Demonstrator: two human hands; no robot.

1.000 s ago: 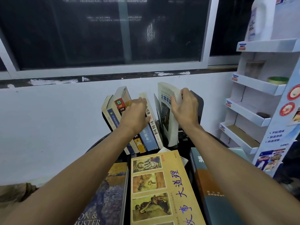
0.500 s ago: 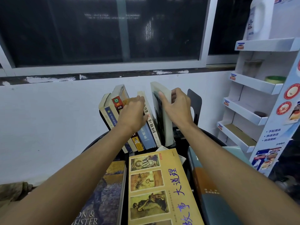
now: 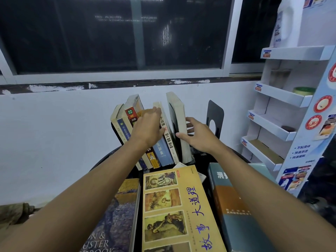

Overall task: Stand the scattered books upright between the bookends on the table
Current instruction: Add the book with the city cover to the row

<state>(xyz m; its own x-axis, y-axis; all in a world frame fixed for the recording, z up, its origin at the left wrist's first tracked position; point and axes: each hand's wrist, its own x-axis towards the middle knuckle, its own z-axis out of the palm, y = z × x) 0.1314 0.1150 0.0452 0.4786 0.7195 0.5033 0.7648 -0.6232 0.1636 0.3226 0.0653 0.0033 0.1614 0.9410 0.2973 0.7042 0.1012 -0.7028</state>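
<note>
Looking down through the head camera, I have a dark window point(image 3: 109, 33) across the top and a white display rack point(image 3: 283, 99) on the right. Below them is the round black table point(image 3: 197, 161). Three books lie flat on its near side: a yellow book point(image 3: 178, 206) in the middle, a teal and orange book point(image 3: 229, 206) to its right and a painted-cover book point(image 3: 120, 215) to its left.

At the far side a row of books point(image 3: 163, 150) stands leaning to the left. A pale book point(image 3: 179, 124) stands nearly upright at the row's right end. The black bookend point(image 3: 215, 120) stands apart from it, further right.

My left hand point(image 3: 147, 128) lies flat against the leaning spines, fingers straight and together. My right hand point(image 3: 198, 135) is spread loosely, thumb tip touching the pale book's near edge, fingers beside its right face.
</note>
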